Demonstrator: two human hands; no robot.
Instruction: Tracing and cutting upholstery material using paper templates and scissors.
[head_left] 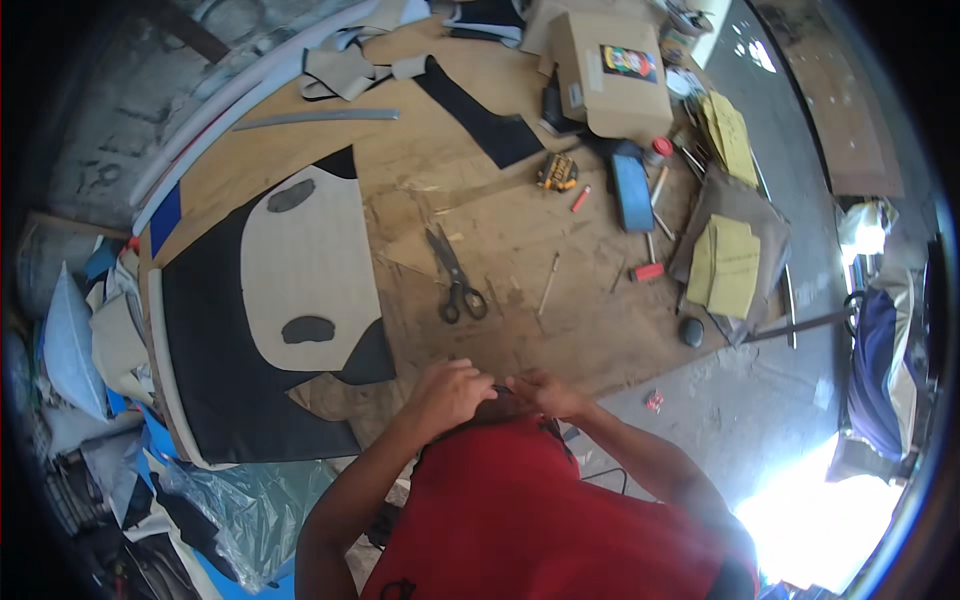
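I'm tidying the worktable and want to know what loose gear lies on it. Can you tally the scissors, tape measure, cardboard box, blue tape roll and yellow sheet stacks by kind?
Scissors: 1
Tape measure: 1
Cardboard box: 1
Blue tape roll: 1
Yellow sheet stacks: 2
Total: 6

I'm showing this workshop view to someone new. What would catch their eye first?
Probably the big black and beige cut panel lying at the left of the wooden worktable. Next, the black-handled scissors at mid-table and the cardboard box at the far edge. Both hands, left hand and right hand, meet at the near edge.
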